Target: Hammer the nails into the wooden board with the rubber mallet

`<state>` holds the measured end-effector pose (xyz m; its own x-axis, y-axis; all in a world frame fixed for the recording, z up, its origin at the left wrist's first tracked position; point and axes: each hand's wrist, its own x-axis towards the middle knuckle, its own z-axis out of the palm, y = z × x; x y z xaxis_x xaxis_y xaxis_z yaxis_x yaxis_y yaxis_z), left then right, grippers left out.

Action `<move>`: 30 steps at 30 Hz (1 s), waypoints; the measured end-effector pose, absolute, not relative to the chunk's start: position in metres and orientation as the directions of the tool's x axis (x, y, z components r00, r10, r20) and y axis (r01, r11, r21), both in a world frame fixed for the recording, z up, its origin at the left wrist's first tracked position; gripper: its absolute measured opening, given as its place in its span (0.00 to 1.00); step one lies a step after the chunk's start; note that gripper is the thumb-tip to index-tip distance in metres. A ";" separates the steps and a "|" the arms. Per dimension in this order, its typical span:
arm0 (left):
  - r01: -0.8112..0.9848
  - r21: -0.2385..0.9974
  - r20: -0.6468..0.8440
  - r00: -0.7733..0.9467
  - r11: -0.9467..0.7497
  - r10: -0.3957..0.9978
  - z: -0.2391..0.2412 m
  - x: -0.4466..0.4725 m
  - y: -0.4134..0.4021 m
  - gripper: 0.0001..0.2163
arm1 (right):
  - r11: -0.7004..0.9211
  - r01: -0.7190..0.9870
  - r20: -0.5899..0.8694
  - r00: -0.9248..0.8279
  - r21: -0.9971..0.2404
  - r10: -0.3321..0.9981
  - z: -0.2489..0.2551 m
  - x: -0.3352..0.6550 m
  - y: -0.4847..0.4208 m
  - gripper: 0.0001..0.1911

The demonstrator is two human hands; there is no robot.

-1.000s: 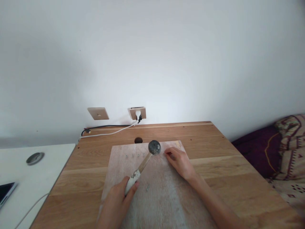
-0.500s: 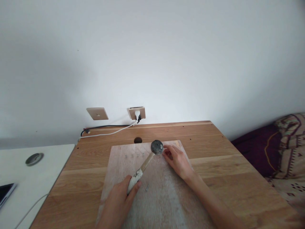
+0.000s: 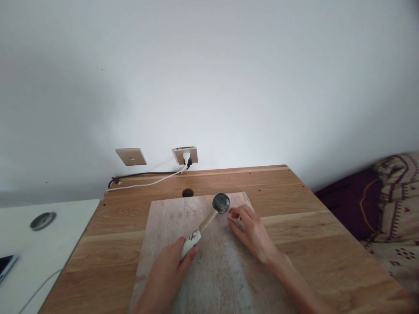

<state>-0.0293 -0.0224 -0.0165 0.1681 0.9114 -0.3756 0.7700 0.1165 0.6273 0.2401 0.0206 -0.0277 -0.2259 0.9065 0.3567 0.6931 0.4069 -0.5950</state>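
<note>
A mallet (image 3: 207, 219) with a round dark head, a wooden shaft and a whitish grip slants over a pale wooden board (image 3: 225, 270). My left hand (image 3: 170, 264) is wrapped round its grip, head pointing up and right. Just right of the mallet head is my right hand (image 3: 251, 229), thumb and index finger curved and slightly apart. Nothing shows between them, though the head hides the spot beside the fingertips. Several small nails (image 3: 179, 213) stand in a row along the board's far part. One loose nail (image 3: 200, 258) lies beside my left thumb.
The board rests on a wooden table (image 3: 291, 235) set against a white wall. Behind are a socket with plugs (image 3: 186, 155), a white cable (image 3: 147, 185) and a round table hole (image 3: 187, 192). A white table (image 3: 59, 244) adjoins at left; patterned fabric (image 3: 396, 209) lies at right.
My right hand has drawn slightly right, away from the mallet head, and its thumb and finger have parted. The mallet has shifted a little to the right. The view has turned slightly.
</note>
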 end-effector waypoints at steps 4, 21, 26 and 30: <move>0.677 0.725 -0.328 0.172 0.131 0.929 -0.020 -0.033 -0.022 0.17 | 0.695 0.624 0.299 -0.629 -0.357 0.718 -0.010 0.206 -0.009 0.08; 0.674 0.718 -0.339 0.115 0.177 0.934 -0.020 -0.040 -0.030 0.18 | 0.326 0.644 0.291 -0.165 -0.692 0.942 -0.040 0.264 0.050 0.10; 0.674 0.723 -0.328 0.142 0.151 0.934 -0.021 -0.035 -0.030 0.18 | 0.285 0.653 0.284 -0.110 -0.702 0.953 -0.052 0.268 0.056 0.09; 0.674 0.722 -0.349 0.156 0.159 0.924 -0.020 -0.032 -0.029 0.18 | 0.284 0.667 0.296 -0.098 -0.689 0.950 -0.052 0.265 0.053 0.08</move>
